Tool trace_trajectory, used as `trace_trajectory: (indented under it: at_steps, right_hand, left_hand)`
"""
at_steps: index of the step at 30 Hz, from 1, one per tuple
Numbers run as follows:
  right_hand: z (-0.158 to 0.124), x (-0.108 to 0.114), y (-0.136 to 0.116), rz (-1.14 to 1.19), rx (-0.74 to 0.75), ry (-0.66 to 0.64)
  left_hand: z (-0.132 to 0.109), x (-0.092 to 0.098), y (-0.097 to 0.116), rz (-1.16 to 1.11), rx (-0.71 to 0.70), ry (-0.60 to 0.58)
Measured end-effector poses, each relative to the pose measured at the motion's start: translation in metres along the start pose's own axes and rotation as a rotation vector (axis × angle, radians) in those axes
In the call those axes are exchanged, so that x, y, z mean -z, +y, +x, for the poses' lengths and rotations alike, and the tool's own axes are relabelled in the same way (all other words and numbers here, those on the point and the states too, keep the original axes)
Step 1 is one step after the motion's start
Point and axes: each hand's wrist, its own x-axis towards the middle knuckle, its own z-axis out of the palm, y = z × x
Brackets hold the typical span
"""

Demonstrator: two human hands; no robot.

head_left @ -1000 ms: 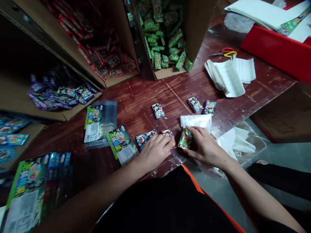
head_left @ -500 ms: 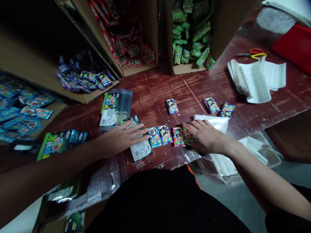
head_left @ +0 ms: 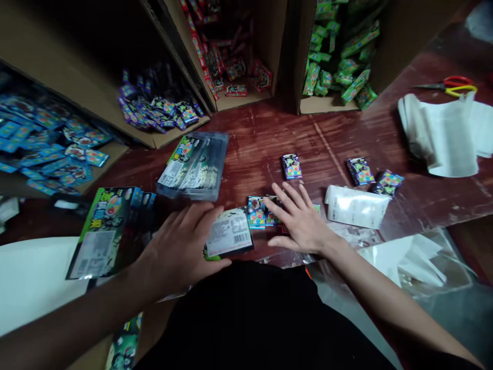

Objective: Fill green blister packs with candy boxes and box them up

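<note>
My left hand (head_left: pixel 181 246) grips a flat printed pouch (head_left: pixel 229 237) with a white barcode label, holding it at its left edge near the table's front edge. My right hand (head_left: pixel 298 221) lies flat with fingers spread over a row of small candy packets (head_left: pixel 257 211), covering most of them. A purple packet (head_left: pixel 291 166) lies just beyond the right hand. A white paper-backed bag (head_left: pixel 356 206) lies to its right.
Open cardboard boxes at the back hold blue (head_left: pixel 46 149), purple (head_left: pixel 162 113), red (head_left: pixel 231 67) and green (head_left: pixel 339 67) packets. A stack of clear pouches (head_left: pixel 194 167) and printed pouches (head_left: pixel 108 228) lie left. Two loose packets (head_left: pixel 372 177), white bags (head_left: pixel 442 133) and scissors (head_left: pixel 452 85) lie right.
My left hand has closed on the barcode pouch and drawn it toward me. My right hand slid left and spread flat over the packet row. The view shifted left.
</note>
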Motion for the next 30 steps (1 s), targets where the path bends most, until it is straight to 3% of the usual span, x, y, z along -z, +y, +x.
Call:
trace_trajectory:
  at_steps: [4,8,12,14,17,20,24,28,30]
  right_hand:
    - [0.018,0.003,-0.003,0.037,0.0,0.03]
    - [-0.008,0.043,0.024,0.098,-0.116,0.081]
    - [-0.045,0.07,0.046,0.02,-0.067,-0.175]
    - [-0.054,0.067,0.045,-0.04,-0.066,-0.24]
    - [-0.057,0.055,0.03,-0.098,-0.134,-0.206]
    - [-0.066,0.055,0.008,-0.114,-0.271,-0.167]
    - [-0.08,0.053,-0.018,-0.12,-0.626,-0.06]
    - [-0.067,0.024,-0.03,-0.139,-1.091,0.012]
    - [-0.056,0.011,-0.034,-0.114,-1.21,0.006]
  left_hand:
    - [-0.028,-0.038,0.008,0.007,0.253,-0.074]
    - [-0.041,-0.064,0.01,-0.035,0.399,-0.103]
    - [-0.035,-0.074,0.012,-0.033,0.461,-0.163]
    - [-0.03,-0.075,0.011,-0.046,0.424,-0.176]
    - [-0.024,-0.07,0.008,-0.051,0.371,-0.178]
    - [-0.014,-0.058,0.009,-0.066,0.318,-0.101]
    - [0.029,-0.046,0.034,-0.173,0.104,0.028]
    - [0.096,-0.054,0.08,-0.192,-0.177,0.021]
    - [0.119,-0.058,0.095,-0.165,-0.25,-0.005]
